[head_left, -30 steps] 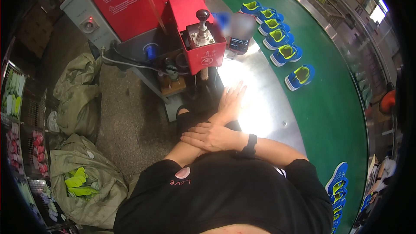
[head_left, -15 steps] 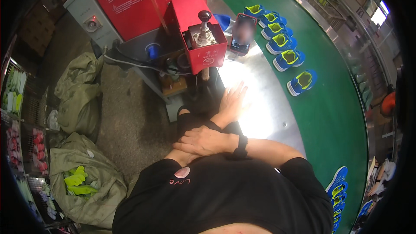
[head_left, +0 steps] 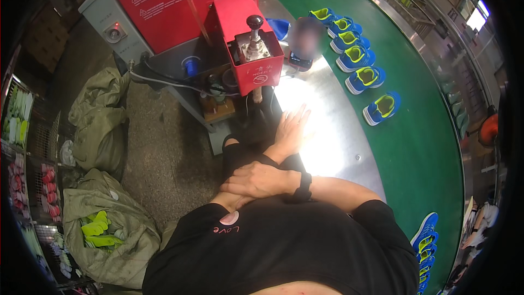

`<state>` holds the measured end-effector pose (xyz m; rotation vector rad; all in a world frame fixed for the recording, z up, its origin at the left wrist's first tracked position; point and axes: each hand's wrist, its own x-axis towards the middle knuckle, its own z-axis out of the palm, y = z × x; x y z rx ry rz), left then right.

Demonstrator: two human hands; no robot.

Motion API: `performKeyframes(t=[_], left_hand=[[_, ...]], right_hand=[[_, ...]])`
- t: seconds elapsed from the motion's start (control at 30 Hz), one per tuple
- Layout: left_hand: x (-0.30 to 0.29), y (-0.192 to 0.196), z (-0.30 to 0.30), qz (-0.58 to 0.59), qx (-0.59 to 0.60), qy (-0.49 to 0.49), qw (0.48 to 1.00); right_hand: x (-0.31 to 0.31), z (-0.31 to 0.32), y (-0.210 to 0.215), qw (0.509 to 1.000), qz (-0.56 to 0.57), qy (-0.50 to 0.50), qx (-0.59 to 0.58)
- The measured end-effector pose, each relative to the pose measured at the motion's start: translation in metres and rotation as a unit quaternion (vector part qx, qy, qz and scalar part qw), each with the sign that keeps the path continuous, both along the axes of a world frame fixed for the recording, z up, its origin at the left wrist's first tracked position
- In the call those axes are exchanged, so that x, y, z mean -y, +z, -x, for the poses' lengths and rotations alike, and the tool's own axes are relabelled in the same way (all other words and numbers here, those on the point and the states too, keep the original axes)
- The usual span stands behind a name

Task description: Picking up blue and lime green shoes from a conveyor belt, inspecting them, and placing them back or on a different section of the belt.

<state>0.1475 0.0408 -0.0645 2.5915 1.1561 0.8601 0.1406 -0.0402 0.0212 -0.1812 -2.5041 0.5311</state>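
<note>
My left hand (head_left: 292, 128) is open, fingers spread, at the edge of the brightly lit metal tabletop (head_left: 333, 136). It holds nothing. My right hand (head_left: 254, 180) lies across my left arm (head_left: 226, 200), its fingers curled around it, and a dark watch (head_left: 303, 187) is on that wrist. Just beyond my left hand stands a red machine head (head_left: 256, 43) with a black-knobbed lever (head_left: 255, 23). A phone (head_left: 300, 61) is propped beside it, its upper part blurred.
Blue shoes with lime linings (head_left: 364, 79) line the green belt (head_left: 420, 125) to the right; more blue shoes (head_left: 426, 240) sit at the near right. A red and grey cabinet (head_left: 164, 11) is behind. Fabric sacks (head_left: 109, 229) and racks (head_left: 46, 186) are on the left.
The view has shifted slightly, so the machine and the shoes sit a little differently in the picture. Both hands keep nearly the same pose.
</note>
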Motion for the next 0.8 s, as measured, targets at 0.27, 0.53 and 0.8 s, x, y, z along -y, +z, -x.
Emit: performKeyframes(t=[0.27,0.53,0.8], left_hand=[[-0.002,0.002,-0.001,0.051,0.011,-0.014,0.999],[0.003,0.004,0.001,0.04,0.019,-0.014,0.999],[0.008,0.006,0.005,0.011,0.006,-0.004,1.0]], right_hand=[[-0.001,-0.003,0.004,0.999,0.039,-0.007,0.009],[0.01,-0.003,0.005,0.998,0.043,-0.016,0.049],[0.017,-0.002,0.011,0.998,0.028,-0.022,0.06]])
